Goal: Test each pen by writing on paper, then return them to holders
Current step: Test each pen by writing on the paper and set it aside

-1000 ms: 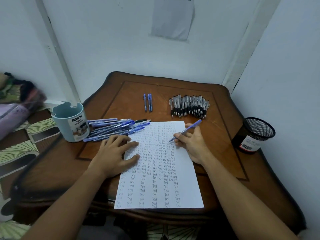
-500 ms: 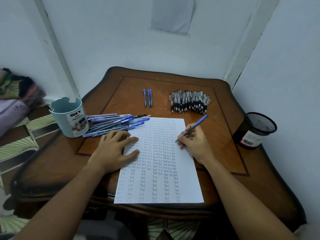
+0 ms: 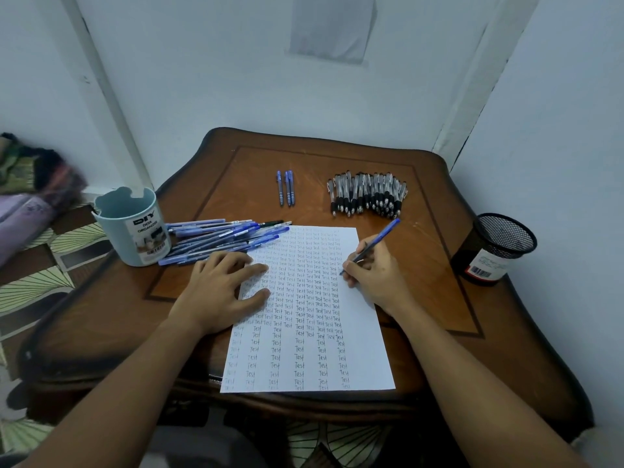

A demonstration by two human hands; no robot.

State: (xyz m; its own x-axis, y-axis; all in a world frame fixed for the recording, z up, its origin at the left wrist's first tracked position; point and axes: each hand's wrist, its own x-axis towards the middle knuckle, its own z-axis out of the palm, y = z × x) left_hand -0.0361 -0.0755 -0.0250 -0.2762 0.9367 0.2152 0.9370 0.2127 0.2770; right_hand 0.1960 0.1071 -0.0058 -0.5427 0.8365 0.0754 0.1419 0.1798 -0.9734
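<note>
A white sheet of paper, filled with rows of the word "Test", lies on the wooden table. My right hand grips a blue pen with its tip on the paper's right side. My left hand rests flat on the paper's left edge, fingers spread. A pile of blue pens lies left of the sheet. Three blue pens and a heap of black-grip pens lie further back. A light-blue holder stands at the left, a black mesh holder at the right.
White walls close in behind and to the right of the table. Folded cloth and a patterned cushion lie to the left. The table's front edge runs just under the paper's lower edge.
The pen tip has moved a little down the right column of the paper. My left hand has stayed on the sheet. The view has tilted slightly.
</note>
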